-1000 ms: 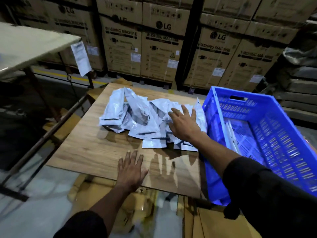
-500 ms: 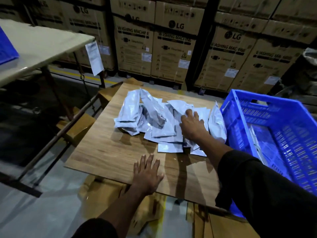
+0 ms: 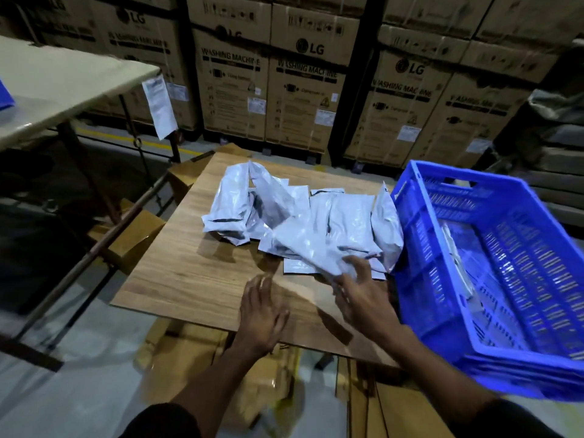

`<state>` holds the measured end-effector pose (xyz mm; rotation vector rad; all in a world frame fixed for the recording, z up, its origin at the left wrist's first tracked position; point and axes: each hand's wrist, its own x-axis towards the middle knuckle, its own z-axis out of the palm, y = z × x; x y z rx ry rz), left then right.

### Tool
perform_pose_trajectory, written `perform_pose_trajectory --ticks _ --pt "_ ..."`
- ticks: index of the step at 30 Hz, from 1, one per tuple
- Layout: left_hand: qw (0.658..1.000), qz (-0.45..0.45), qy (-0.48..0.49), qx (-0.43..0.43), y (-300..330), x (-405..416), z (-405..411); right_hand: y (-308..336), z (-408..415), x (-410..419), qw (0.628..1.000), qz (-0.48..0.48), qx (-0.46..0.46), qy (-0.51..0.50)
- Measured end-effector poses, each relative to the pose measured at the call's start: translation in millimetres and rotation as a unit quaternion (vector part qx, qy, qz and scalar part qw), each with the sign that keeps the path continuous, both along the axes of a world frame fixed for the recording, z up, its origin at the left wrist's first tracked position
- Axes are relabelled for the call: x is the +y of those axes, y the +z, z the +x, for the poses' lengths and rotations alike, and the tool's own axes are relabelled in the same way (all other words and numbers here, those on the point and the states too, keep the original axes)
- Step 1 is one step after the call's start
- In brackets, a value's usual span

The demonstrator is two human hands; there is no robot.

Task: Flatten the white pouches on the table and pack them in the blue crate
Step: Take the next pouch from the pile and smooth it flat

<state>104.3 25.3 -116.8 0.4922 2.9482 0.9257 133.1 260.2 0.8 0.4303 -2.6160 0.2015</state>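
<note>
- Pouches (image 3: 303, 216) heaped far on table (image 3: 189, 279), left of crate (image 3: 493, 248)
- Right hand (image 3: 363, 298) pinches one's near corner; left hand (image 3: 262, 314) spread flat
- Likely light, limp, slick: grip edges

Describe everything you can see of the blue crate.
The blue crate is a rectangular plastic bin with slatted, vented walls and floor and a handle slot in its far wall. It sits open-topped at the table's right edge, looking tilted in this view. A few white pouches lie flat inside. One pouch in the pile leans against its left wall. Neither hand touches it.
</note>
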Motion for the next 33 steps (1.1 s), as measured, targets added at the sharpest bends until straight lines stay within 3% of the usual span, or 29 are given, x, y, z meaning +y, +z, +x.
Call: perform_pose_trajectory --ticks 5,8,11,14,17,19,21,27,33 --pt "0.993 0.101 0.013 0.066 14.0 -7.6 15.8 -43.6 33.6 2.3 0.995 0.019 -0.074 0.057" --pt "0.984 0.138 0.054 0.098 19.6 -15.3 20.5 -53.9 36.4 6.6 0.977 0.084 -0.188 0.058" --pt "0.983 0.075 0.056 0.159 31.4 -19.7 23.2 -50.4 38.3 7.3 0.956 0.145 -0.249 0.048" --pt "0.975 -0.044 -0.065 0.209 42.5 -2.0 20.6 -49.0 40.8 3.6 0.961 0.103 -0.254 0.038" --pt "0.955 -0.186 -0.156 0.171 30.1 17.7 10.0 -51.6 37.6 -3.6 0.967 0.055 -0.246 -0.024" --pt "0.953 -0.229 -0.151 0.127 16.1 19.7 4.1 -55.7 32.8 -2.9 0.960 0.103 -0.254 -0.052" --pt "0.958 -0.235 -0.144 0.075 7.7 15.6 4.1 -57.8 30.3 3.4 0.950 0.135 -0.273 -0.068" --pt "0.944 -0.271 -0.183 0.032 6.1 6.2 4.9 -48.3 29.8 25.3 0.916 0.191 -0.350 -0.047" --pt "0.940 -0.280 -0.193 -0.025 14.3 5.8 -0.1 -49.8 26.0 37.3 0.886 0.180 -0.427 -0.031"
